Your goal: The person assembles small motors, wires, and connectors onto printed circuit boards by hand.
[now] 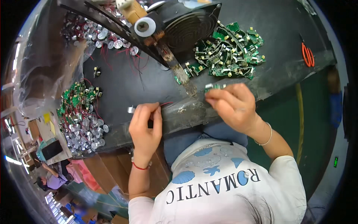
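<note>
My left hand [145, 121] is closed in a pinch at the bench's near edge. A red wire [166, 103] sticks out from its fingertips, and a small silver part [131, 109] shows at its other side. My right hand [234, 106] pinches a small green circuit board [215, 86] over the bench edge. Between the hands, a scorched, crusted metal bar [175, 67] slants down from a stand, its tip close to the board. Bits of solder-like residue [181, 109] lie on the edge below the tip.
A heap of green circuit boards [233, 52] lies beyond my right hand, beside a black fan [192, 30]. Orange-handled cutters [307, 54] rest at the far right. Wired boards and silver round parts [85, 128] pile up at left; more silver parts [108, 39] lie at the back.
</note>
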A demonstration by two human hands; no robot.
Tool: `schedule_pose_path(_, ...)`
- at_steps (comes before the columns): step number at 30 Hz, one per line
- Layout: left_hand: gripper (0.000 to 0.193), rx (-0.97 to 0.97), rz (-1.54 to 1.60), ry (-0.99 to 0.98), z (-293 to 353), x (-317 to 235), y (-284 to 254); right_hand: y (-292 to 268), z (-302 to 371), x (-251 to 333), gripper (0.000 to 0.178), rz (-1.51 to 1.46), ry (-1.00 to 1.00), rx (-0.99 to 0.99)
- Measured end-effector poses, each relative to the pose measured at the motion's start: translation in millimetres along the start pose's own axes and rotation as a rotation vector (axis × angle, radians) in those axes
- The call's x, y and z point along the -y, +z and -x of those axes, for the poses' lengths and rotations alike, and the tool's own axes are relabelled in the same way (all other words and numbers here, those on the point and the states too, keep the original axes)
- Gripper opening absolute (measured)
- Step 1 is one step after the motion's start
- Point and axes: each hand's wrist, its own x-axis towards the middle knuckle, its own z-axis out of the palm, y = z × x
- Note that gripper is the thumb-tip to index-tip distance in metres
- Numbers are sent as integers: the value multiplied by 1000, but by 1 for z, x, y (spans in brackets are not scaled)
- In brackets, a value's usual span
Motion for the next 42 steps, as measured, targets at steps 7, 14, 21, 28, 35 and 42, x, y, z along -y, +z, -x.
schedule_pose_path(7, 6, -18, 94, -180, 15, -8, 11, 0, 11, 13, 22, -395, 293, -38)
schedule_pose_path(14, 5, 15, 411, -284, 7, -11, 21, 4, -3, 2, 18, -250, 401, -2)
schedule_pose_path(21, 3, 58, 584, -396, 9, -15, 14, 2, -5, -3, 18, -56, 211, -9)
schedule_pose_path(28, 3, 75, 580, -401, 10, -12, 16, 4, -5, 6, 18, -182, 248, -16)
schedule_pose_path(35, 5, 39, 573, -397, 11, -13, 20, -8, -6, 12, 22, -271, 475, 118)
schedule_pose_path(42, 4, 4, 484, -347, 17, -15, 27, -16, 4, 14, 22, -244, 528, 52)
